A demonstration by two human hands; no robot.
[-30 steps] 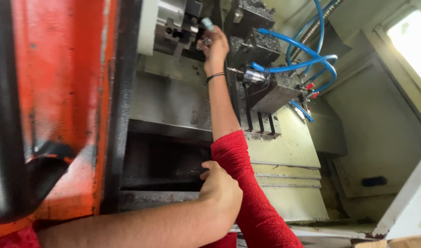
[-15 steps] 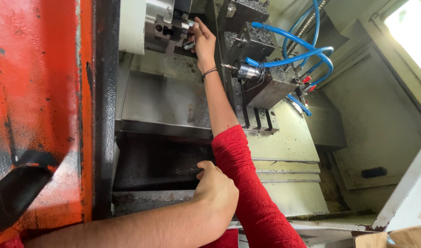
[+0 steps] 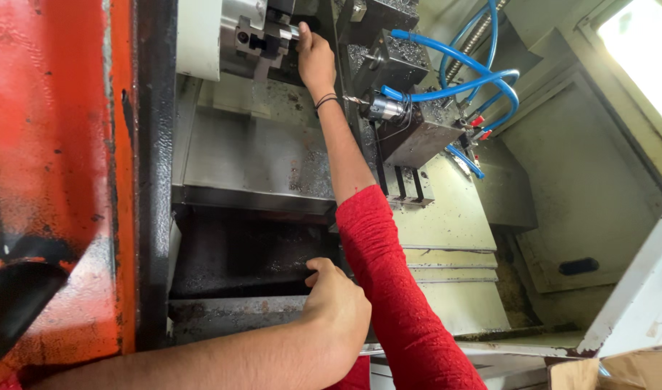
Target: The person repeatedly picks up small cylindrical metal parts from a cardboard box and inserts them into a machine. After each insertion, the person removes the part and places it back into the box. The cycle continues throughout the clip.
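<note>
At top centre, the right hand (image 3: pixel 315 58) pinched a small metal workpiece (image 3: pixel 293 30) at the lathe chuck (image 3: pixel 255 36), while the left hand (image 3: pixel 338 310), fingers curled, gripped the machine's lower ledge (image 3: pixel 237 307).

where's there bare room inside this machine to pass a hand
Free: the sloped grey panel between the chuck and the dark lower recess. Crowded: around the right hand at the chuck, beside the tool block and blue hoses.
</note>
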